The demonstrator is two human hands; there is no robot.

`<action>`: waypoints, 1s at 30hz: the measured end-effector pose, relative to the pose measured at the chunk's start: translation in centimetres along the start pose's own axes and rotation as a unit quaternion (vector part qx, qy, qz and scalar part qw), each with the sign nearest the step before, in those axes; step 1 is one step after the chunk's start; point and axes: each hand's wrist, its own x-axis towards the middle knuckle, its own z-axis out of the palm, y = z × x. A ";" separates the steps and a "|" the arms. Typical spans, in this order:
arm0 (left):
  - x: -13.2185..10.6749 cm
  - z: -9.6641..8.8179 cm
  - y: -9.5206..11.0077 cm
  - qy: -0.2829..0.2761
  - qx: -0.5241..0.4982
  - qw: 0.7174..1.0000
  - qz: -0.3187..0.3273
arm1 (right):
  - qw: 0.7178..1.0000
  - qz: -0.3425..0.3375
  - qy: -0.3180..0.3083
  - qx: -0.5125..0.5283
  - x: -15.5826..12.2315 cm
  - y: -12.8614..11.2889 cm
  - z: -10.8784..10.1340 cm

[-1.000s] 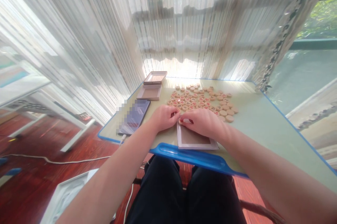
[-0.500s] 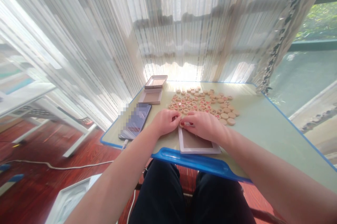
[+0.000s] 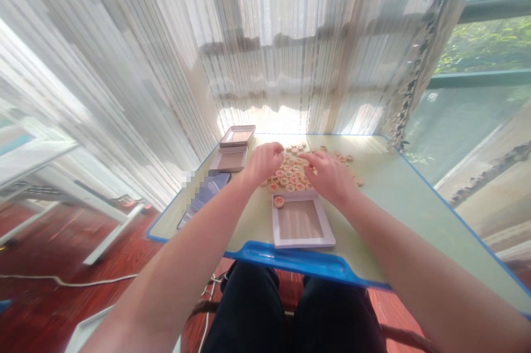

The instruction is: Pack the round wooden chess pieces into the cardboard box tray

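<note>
Left hand (image 3: 266, 162) and right hand (image 3: 328, 172), apart, hide some round pieces (image 3: 292, 180) beyond the open box (image 3: 304, 243); whether either grips one, I cannot tell. One piece (image 3: 279, 202) sits in the box's far-left corner. Left of the box lie a phone (image 3: 203, 197) and two trays (image 3: 229, 160).

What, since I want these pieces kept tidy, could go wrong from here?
The loose pieces lie crowded together, so the right hand might knock neighbours aside. The nearest box sits by the front edge of the table; a bump could push it toward that edge. The left forearm appears close to the phone and might brush it.
</note>
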 end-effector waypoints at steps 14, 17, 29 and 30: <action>9.4 4.1 2.3 -0.224 0.022 0.961 0.158 | 0.988 0.093 0.122 -0.019 1.3 8.9 0.0; 9.5 4.0 1.8 -0.244 0.025 0.957 0.152 | 0.993 0.099 0.058 0.019 1.6 8.7 1.3; 9.7 5.3 -0.1 -0.243 0.000 0.958 0.152 | 0.987 0.142 0.060 0.044 1.8 8.4 1.3; 9.7 5.2 -0.1 -0.245 -0.003 0.958 0.147 | 0.987 0.145 0.057 0.048 1.8 8.5 1.4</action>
